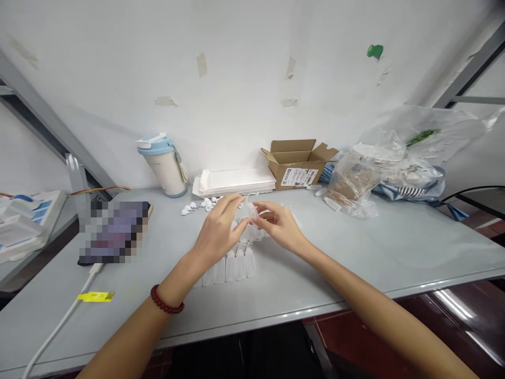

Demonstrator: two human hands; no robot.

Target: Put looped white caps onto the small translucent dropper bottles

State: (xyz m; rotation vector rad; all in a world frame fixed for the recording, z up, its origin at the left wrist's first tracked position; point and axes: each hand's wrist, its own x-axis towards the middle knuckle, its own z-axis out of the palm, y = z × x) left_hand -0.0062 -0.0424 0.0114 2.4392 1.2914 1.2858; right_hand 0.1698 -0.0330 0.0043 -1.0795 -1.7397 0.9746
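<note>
Between my two hands, just above the table, is a small translucent white plastic piece (251,210) with a thin loop at its top. My right hand (279,222) pinches it between thumb and fingers from the right. From the other side, my left hand (218,230) closes on it, its thumb at the lower end and its fingers near the top. Below my hands lies a row of similar translucent pieces (240,265) with thin loops. More of them lie behind, partly covered by my hands. Small white cap-like parts (205,204) are scattered beyond my left hand.
At the back stand a cream tumbler (168,171), a stack of white flat boxes (236,181) and an open cardboard box (294,171). Plastic bags (351,181) sit at the right. A blurred phone (116,231) with a white cable (74,305) lies left on the grey table (335,263).
</note>
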